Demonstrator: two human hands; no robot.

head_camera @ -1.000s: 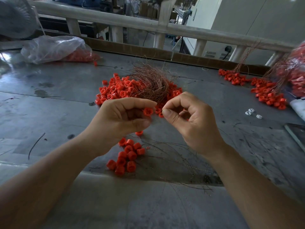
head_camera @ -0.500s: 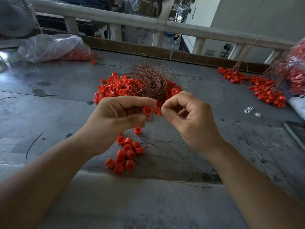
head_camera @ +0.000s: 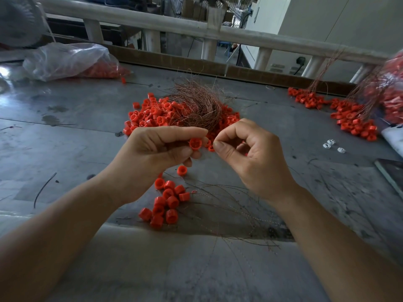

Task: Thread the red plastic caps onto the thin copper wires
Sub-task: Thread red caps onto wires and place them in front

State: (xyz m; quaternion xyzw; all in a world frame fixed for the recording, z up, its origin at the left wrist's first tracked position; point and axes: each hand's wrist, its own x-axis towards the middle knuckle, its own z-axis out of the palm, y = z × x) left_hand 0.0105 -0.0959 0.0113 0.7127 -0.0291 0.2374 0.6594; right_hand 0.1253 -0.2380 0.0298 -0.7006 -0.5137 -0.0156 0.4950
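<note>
My left hand [head_camera: 157, 153] pinches one cap [head_camera: 194, 144] just beside my right hand [head_camera: 255, 158], which is pinched on a wire too thin to see clearly; the small bunch [head_camera: 168, 203] near me looks threaded, the big cap pile [head_camera: 150, 114] and wire tangle [head_camera: 200, 105] remain, so it's early.

wire bundle [head_camera: 197, 105] sits on cap pile [head_camera: 150, 115] mid table [head_camera: 65, 149]; smaller cap cluster [head_camera: 166, 202] nearer; bag [head_camera: 67, 59] far left.

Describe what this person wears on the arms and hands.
Nothing visible. The left hand and right hand are ungloved, with no rings seen. The left forearm and right forearm are unsleeved to the frame edge; neither wrist carries a watch or band.
</note>
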